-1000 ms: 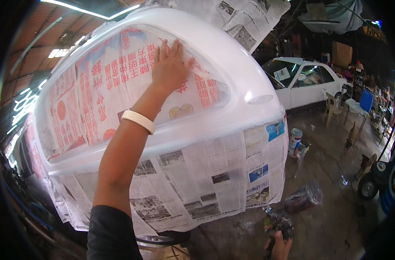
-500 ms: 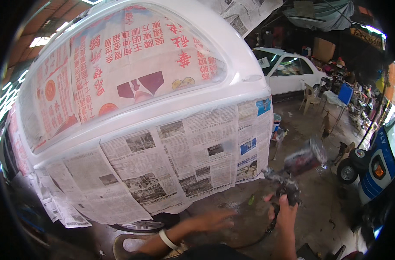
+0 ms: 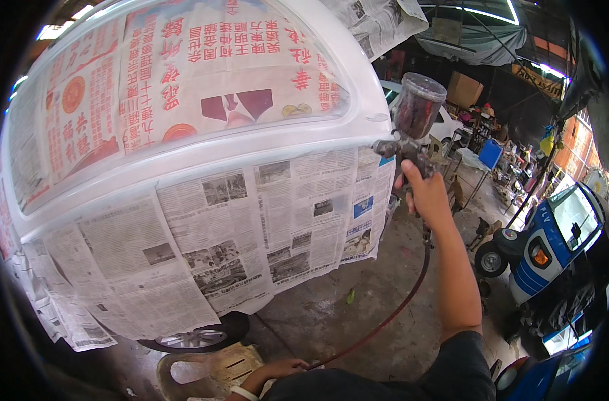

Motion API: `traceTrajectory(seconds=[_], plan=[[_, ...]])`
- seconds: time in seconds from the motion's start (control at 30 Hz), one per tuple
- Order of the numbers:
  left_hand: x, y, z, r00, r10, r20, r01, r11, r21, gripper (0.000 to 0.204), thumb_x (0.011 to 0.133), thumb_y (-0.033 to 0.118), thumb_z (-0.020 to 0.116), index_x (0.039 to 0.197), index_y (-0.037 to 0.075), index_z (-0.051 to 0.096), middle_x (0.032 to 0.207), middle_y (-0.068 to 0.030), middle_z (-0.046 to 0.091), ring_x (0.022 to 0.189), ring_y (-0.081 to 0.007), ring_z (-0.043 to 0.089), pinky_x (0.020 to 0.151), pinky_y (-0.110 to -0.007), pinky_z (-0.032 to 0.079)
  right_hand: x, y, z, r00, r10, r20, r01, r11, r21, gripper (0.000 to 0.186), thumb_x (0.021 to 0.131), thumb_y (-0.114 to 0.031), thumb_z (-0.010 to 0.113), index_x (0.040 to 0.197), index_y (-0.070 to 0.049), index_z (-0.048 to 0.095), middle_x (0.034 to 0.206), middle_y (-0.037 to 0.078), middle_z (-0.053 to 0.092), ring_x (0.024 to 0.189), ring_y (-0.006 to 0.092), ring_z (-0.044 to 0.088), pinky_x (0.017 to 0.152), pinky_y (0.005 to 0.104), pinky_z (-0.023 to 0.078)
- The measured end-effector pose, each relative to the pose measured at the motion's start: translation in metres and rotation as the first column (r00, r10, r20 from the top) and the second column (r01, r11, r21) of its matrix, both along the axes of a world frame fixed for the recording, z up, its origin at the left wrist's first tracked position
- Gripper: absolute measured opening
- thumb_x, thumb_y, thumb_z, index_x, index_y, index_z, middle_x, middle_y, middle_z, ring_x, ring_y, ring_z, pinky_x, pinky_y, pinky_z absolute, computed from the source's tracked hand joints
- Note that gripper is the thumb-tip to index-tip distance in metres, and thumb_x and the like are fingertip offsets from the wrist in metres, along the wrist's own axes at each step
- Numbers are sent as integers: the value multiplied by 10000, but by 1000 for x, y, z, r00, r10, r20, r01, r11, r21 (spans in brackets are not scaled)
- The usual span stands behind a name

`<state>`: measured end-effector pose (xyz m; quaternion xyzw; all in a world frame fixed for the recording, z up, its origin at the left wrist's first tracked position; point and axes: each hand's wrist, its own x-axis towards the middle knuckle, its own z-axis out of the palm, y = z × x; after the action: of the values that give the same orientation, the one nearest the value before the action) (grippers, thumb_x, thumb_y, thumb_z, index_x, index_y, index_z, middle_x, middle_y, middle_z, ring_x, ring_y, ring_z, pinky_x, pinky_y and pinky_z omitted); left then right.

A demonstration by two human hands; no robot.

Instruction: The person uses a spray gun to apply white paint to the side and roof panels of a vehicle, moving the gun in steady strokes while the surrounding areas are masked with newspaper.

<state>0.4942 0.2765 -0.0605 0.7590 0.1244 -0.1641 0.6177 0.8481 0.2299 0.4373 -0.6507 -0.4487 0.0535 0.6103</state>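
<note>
My right hand (image 3: 425,194) is wrapped round the grip of a paint spray gun (image 3: 406,152), held up at the right corner of the white vehicle body (image 3: 251,150). The gun's cup (image 3: 419,107) stands on top, streaked with dark residue. A reddish air hose (image 3: 406,304) hangs from the grip and curves down to my left hand (image 3: 285,368), which is low by my body, closed at the hose. Newspaper sheets (image 3: 297,220) cover the vehicle's side below the white band, and red-printed paper (image 3: 150,87) covers its window.
A worn plastic chair (image 3: 214,367) stands close by my left hand, beside the vehicle's wheel (image 3: 197,337). To the right is a blue and white vehicle (image 3: 538,257) with a spare wheel (image 3: 491,259). A white car (image 3: 445,127) and cluttered shelves stand behind the gun.
My right hand has raised the spray gun from low on the right to the vehicle's upper corner, its cup now upright. My left hand has dropped back and closed at the hose.
</note>
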Motion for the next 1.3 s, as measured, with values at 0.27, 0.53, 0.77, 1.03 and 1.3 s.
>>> traceTrajectory(seconds=[0.27, 0.53, 0.77, 1.03, 1.3], plan=[[-75, -21, 41, 918, 386, -91, -394, 914, -94, 433, 990, 368, 586, 1300, 68, 623, 1233, -89, 657, 1138, -185, 594, 990, -314, 442, 28, 16, 8, 966, -258, 9, 257, 964, 74, 435, 934, -469, 643, 912, -35, 618, 711, 47, 606, 390, 106, 475, 356, 276, 367], [-94, -18, 61, 909, 416, 18, -413, 896, 161, 357, 979, 337, 600, 1190, 58, 674, 1066, -134, 714, 999, -242, 669, 896, -349, 496, -9, 33, -4, 992, -112, -50, 109, 993, -51, 419, 912, -425, 689, 938, -16, 600, 679, 24, 594, 427, 114, 509, 399, 282, 407], [-93, -12, 83, 920, 391, 15, -385, 899, 209, 352, 970, 332, 602, 1162, 47, 681, 1092, -149, 712, 1026, -286, 675, 904, -363, 504, -51, 31, -7, 984, 165, -64, -167, 985, -31, 424, 967, -425, 630, 956, -2, 625, 747, 35, 632, 413, 81, 464, 395, 247, 371], [-77, -9, 104, 912, 407, 48, -408, 891, 197, 320, 971, 305, 601, 1137, 44, 681, 1055, -147, 709, 995, -270, 674, 890, -350, 504, 1, 30, -25, 1000, -17, 4, 17, 1000, -6, 458, 967, -450, 624, 863, -4, 632, 727, 24, 628, 423, 88, 489, 397, 254, 386], [-61, -8, 137, 911, 409, 55, -410, 883, 229, 314, 977, 300, 599, 1134, 38, 671, 1026, -154, 705, 972, -266, 673, 876, -352, 502, 55, 23, -20, 974, -224, 26, 225, 974, -7, 466, 928, -477, 663, 828, -26, 609, 656, 21, 592, 389, 103, 476, 375, 273, 394]])
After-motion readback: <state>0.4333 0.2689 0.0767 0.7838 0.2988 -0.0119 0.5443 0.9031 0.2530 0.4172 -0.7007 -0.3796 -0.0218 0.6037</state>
